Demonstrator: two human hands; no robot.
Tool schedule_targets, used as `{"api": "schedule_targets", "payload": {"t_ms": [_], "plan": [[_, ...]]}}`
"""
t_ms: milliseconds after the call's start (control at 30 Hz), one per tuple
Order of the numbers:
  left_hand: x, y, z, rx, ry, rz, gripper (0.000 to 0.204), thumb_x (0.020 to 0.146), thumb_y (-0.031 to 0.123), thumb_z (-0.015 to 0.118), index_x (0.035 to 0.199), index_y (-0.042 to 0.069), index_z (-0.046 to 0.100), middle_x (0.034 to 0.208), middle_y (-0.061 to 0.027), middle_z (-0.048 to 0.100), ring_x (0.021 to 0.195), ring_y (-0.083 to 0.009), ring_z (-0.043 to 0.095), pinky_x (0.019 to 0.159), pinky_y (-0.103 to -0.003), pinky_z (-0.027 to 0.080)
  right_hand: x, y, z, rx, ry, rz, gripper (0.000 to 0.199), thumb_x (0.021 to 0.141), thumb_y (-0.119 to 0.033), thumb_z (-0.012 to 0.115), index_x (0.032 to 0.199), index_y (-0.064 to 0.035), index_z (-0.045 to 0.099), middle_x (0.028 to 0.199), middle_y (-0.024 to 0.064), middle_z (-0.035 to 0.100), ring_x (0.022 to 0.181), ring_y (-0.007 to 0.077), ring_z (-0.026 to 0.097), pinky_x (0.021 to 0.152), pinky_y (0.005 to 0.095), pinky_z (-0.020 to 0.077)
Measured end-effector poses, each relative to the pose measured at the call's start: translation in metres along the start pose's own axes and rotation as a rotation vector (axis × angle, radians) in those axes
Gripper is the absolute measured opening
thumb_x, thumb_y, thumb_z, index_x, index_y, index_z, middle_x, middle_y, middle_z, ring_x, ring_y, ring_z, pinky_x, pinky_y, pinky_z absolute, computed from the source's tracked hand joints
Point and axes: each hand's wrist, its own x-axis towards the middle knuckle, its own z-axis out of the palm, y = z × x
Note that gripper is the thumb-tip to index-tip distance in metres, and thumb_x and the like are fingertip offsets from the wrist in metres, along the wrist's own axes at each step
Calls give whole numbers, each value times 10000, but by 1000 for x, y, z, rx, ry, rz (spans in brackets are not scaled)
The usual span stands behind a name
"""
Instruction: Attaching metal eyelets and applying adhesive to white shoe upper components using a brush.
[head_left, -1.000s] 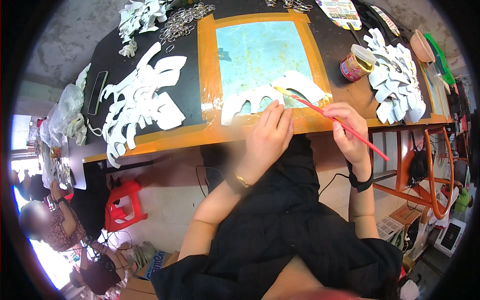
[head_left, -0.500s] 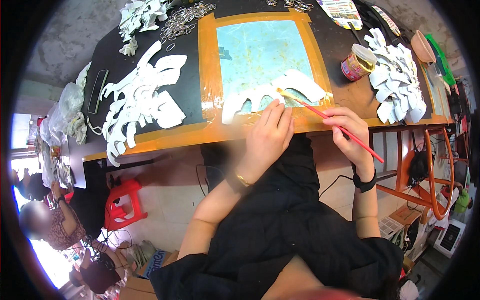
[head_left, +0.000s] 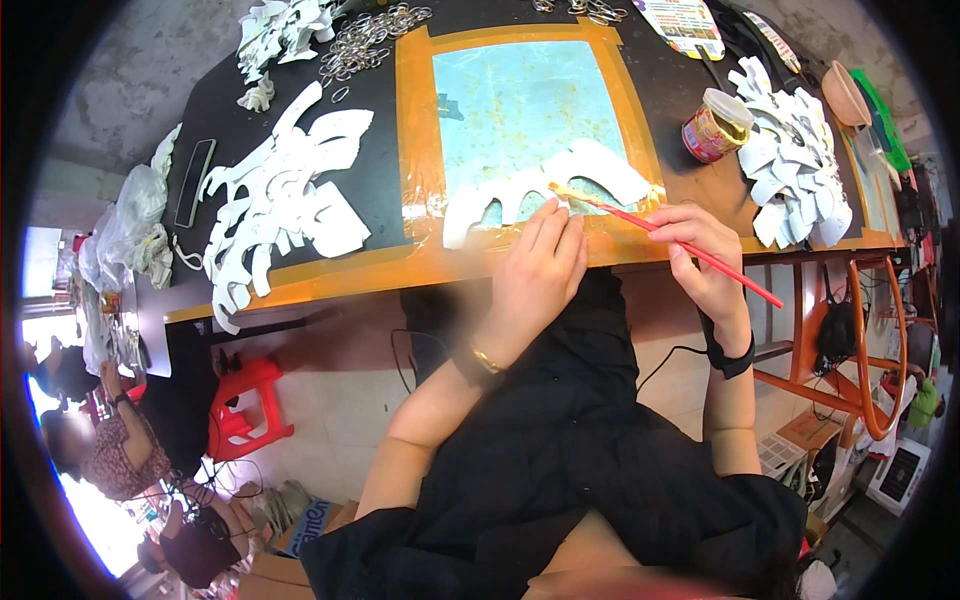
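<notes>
On the pale blue mat point(head_left: 520, 90) lies a white, curved cut-out piece point(head_left: 600, 165) with arched notches along its near edge. The fingers of my left hand point(head_left: 542, 260) are together, their tips on the near edge of this piece; the thumb side is partly hidden. My right hand point(head_left: 700, 250) grips a slim paintbrush point(head_left: 640, 222) with a red handle. Its yellowish tip rests on the white piece, just beyond my left fingertips. To the right of the mat stands an uncapped jar point(head_left: 708, 132) with yellowish-brown matter around its mouth.
Piles of white cut pieces lie left point(head_left: 285, 190) and right point(head_left: 795, 160) of the mat. Metal rings point(head_left: 365, 45) sit at the back left, near a dark phone-like slab point(head_left: 196, 183). Orange tape point(head_left: 415, 130) borders the mat. Two people work at far left, by a red stool point(head_left: 245, 410).
The brush tip has slid slightly left along the white piece. My right hand has shifted a little, and the handle's end sits farther right. My left hand has stayed in place.
</notes>
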Motion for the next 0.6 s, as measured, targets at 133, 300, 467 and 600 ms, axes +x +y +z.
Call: {"api": "schedule_targets", "payload": {"t_ms": [133, 300, 467, 600], "plan": [[1, 0, -2, 10, -10, -3, 209, 836, 77, 694, 1038, 23, 684, 1058, -115, 652, 1071, -278, 643, 855, -356, 539, 5, -3, 9, 46, 15, 27, 194, 775, 42, 573, 924, 9, 693, 1006, 150, 694, 925, 260, 674, 840, 331, 529], [0, 0, -1, 6, -6, 3, 208, 834, 77, 697, 1033, 20, 685, 1056, -117, 653, 1064, -276, 646, 849, -353, 541, 5, 2, 8, 63, -1, 10, 177, 774, 36, 580, 912, 11, 689, 1002, 150, 694, 922, 263, 674, 847, 336, 526], [0, 2, -1, 12, -9, -7, 201, 835, 78, 700, 1027, 21, 688, 1051, -114, 654, 1063, -274, 649, 845, -349, 542, 4, 1, 3, 58, 39, 57, 178, 773, 38, 573, 907, 10, 687, 1006, 155, 693, 924, 272, 673, 836, 345, 530], [1, 1, -1, 14, -12, -6, 201, 834, 81, 701, 1026, 22, 690, 1050, -110, 655, 1066, -270, 650, 842, -344, 543, 5, 0, 9, 66, 18, 75, 185, 768, 42, 566, 905, 10, 687, 1003, 155, 693, 922, 273, 672, 828, 348, 531]]}}
